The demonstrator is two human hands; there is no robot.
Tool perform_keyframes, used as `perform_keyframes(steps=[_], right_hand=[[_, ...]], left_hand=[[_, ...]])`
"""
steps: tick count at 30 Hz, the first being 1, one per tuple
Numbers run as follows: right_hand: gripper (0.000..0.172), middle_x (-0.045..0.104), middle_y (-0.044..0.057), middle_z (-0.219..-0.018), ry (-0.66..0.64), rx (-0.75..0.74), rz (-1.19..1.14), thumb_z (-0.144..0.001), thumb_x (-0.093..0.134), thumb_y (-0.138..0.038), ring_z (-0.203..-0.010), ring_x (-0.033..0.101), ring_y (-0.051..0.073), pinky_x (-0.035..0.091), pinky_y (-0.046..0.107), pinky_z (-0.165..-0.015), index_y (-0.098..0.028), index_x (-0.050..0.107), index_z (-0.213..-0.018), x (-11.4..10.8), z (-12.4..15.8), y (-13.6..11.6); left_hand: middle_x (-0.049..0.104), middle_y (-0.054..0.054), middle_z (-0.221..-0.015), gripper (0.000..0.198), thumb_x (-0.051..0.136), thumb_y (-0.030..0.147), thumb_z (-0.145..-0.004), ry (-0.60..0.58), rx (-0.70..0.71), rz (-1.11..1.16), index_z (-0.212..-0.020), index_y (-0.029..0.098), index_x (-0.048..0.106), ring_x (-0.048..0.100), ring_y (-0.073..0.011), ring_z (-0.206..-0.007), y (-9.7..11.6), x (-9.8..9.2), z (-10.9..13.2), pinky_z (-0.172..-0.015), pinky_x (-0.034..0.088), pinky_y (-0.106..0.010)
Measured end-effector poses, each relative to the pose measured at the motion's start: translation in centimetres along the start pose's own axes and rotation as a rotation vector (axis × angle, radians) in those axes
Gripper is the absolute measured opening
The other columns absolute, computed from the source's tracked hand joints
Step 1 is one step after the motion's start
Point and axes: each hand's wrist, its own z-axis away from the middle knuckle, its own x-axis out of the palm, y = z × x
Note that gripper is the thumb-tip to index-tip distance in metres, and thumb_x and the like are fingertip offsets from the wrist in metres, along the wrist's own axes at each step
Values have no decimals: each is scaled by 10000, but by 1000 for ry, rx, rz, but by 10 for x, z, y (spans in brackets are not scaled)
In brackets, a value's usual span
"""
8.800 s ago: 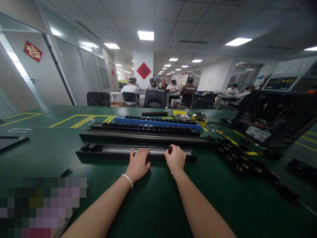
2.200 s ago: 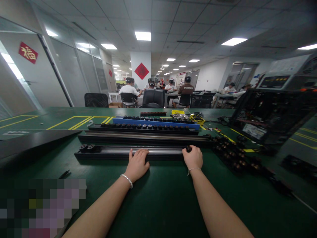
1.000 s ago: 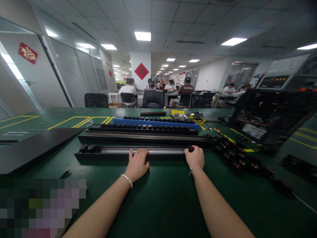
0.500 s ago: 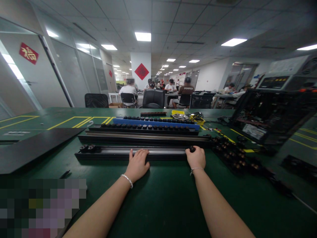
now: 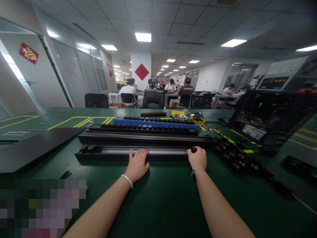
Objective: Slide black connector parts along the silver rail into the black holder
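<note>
A long black rail (image 5: 111,157) with a silvery metal channel lies crosswise in front of me. My left hand (image 5: 137,166) grips its near side around the middle, fingers over the top edge and thumb against the front. At the right end, my right hand (image 5: 198,158) is closed round a small black part (image 5: 193,149) at the channel. That part is mostly hidden by the fingers, so its exact kind cannot be made out. Two small black parts with round tops (image 5: 87,148) sit at the rail's left end.
Behind are another black rail (image 5: 148,136) and a blue rail (image 5: 155,124), with rows of small black parts beyond. Loose black parts (image 5: 232,153) are heaped at right, near an open computer case (image 5: 269,115). A dark flat panel (image 5: 37,145) lies left on the green table (image 5: 163,205).
My right hand has shifted very slightly to the right with the small black part. My left hand and the rail have stayed in place.
</note>
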Motion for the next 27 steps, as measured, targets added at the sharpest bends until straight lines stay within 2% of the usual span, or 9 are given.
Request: perform_keyframes(steps=[16,27], right_hand=[[428,541,112,-1047,4,34,-5,-727,472,-392,-889,546,229,421,319,-743,-162,596,-1065,-3,-6,7],[426,551,122,-970,35,22,-2,-710,484,-384,-873,542,229,415,318,-768,-142,616,-1035,-6,-11,14]], left_hand=[[555,-62,-1234,396,465,242,-756,-10,-7,10,-1150,243,497,414,-232,-1212,0,0,0,-1080,28,-557],[551,-64,-1240,398,460,236,-758,-11,1,3,-1154,238,493,409,-227,-1218,0,-1,1,-1083,33,-552]])
